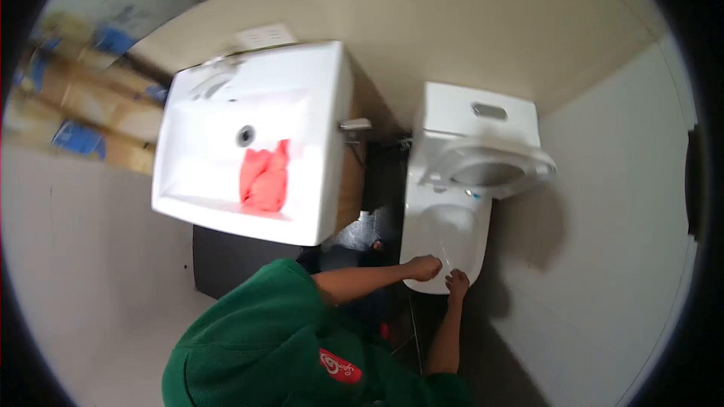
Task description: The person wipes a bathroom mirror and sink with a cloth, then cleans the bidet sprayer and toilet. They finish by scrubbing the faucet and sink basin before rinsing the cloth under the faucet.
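Both my hands are over the front of a white toilet (431,227). My left hand (424,267) is closed in a fist near the bowl's front left. Close beside it, my right hand (457,283) is closed in a pinch at the front rim. A thin, pale, see-through strand or strip (445,253) shows between and just above the hands. Its kind, and which hand grips it, I cannot make out. The toilet seat and lid (492,173) stand raised against the tank. A small blue spot (473,194) shows near the hinge.
Left of the toilet is a white washbasin (326,98) with a crumpled red item (264,181), cloth or gloves, inside. A metal fitting (356,125) juts from the basin's side. The toilet tank (445,109) stands against the back wall. A light wall (603,256) is at right.
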{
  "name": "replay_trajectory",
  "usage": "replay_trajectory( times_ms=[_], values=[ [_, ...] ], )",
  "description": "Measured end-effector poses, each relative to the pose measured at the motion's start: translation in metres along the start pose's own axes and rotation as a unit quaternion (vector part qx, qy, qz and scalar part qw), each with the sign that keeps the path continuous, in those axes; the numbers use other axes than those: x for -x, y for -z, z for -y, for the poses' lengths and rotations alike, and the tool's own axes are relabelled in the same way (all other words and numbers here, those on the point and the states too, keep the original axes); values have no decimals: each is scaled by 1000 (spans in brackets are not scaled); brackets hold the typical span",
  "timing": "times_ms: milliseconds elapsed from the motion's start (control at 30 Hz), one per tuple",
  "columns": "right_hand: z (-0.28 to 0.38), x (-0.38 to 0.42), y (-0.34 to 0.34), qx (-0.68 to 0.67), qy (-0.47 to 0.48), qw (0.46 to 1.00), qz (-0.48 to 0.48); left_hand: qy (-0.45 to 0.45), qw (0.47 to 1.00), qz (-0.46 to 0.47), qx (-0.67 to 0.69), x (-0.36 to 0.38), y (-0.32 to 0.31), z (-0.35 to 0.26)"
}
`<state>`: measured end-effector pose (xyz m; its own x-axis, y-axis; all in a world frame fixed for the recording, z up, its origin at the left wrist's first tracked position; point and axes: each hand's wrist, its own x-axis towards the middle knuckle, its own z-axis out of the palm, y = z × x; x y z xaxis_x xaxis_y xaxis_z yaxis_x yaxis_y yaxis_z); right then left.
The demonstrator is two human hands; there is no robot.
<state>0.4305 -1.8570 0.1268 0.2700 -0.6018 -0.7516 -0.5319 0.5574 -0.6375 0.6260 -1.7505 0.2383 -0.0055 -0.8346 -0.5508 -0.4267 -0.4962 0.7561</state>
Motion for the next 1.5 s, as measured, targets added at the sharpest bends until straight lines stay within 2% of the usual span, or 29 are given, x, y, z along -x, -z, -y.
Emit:
replay_trajectory(
  times_ms=[33, 100, 167, 200, 233, 267, 300, 333, 367, 433, 500, 533, 567, 633, 700, 800, 833, 900, 967, 1033, 1100, 1167, 1200, 1300, 1367, 1433, 1500],
  values=[
    [3, -6, -6, 6, 20, 1000, 17, -38, 999, 6, 36, 39, 30, -17],
    [42, 15, -32, 26, 52, 997, 49, -140, 976, -70, 151, 97, 56, -15],
    [73, 33, -55, 73, 93, 989, 83, -142, 941, -169, 257, 200, 125, -46],
    [87, 36, -68, 60, 133, 983, 108, -148, 902, -252, 318, 240, 151, -43],
    [107, 44, -83, 88, 166, 975, 116, -187, 856, -369, 309, 272, 175, -25],
    [134, 55, -101, 115, 199, 966, 122, -70, 856, -443, 256, 297, 195, 25],
    [161, 68, -120, 140, 232, 954, 127, 55, 837, -464, 285, 339, 233, 33],
    [189, 83, -140, 168, 289, 934, 124, 10, 771, -615, 165, 350, 254, 87],
    [220, 103, -162, 195, 345, 911, 119, 76, 758, -639, 105, 372, 278, 148],
    [281, 171, -219, 105, 421, 890, 140, 200, 728, -655, 32, 400, 313, 217],
    [320, 234, -272, 109, 465, 857, 194, 148, 750, -644, 28, 400, 333, 258],
    [336, 261, -299, 199, 471, 823, 246, 122, 761, -637, 29, 397, 336, 274],
    [345, 282, -329, 287, 471, 780, 294, 85, 778, -622, 25, 388, 339, 285],
    [336, 307, -388, 326, 515, 671, 422, 95, 818, -568, -9, 380, 342, 274],
    [305, 309, -432, 461, 631, 516, 350, 143, 850, -505, -42, 383, 347, 244],
    [282, 296, -463, 504, 502, 588, 385, 175, 821, -517, -167, 368, 347, 251],
    [286, 294, -465, 507, 494, 595, 382, 187, 806, -526, -197, 365, 345, 253],
    [316, 281, -466, 510, 479, 608, 375, 180, 804, -506, -255, 364, 347, 255],
    [372, 296, -464, 433, 522, 666, 312, 168, 806, -486, -294, 365, 347, 252],
    [430, 317, -466, 363, 483, 741, 295, 152, 805, -478, -317, 368, 347, 246],
    [462, 314, -470, 298, 541, 741, 264, 139, 808, -469, -328, 368, 346, 243],
    [468, 303, -460, 333, 683, 642, 100, 135, 813, -465, -325, 364, 347, 242],
    [470, 296, -456, 344, 740, 577, 17, 99, 825, -462, -309, 366, 351, 243],
    [448, 261, -404, 244, 556, 790, 84, 3, 853, -435, -288, 374, 356, 247],
    [414, 201, -372, 168, 504, 843, 87, -54, 858, -394, -326, 377, 361, 251],
    [386, 174, -346, 136, 456, 875, 91, -85, 856, -356, -365, 375, 371, 247],
    [362, 146, -326, 157, 444, 878, 86, -103, 851, -307, -413, 375, 376, 241]
  ],
)
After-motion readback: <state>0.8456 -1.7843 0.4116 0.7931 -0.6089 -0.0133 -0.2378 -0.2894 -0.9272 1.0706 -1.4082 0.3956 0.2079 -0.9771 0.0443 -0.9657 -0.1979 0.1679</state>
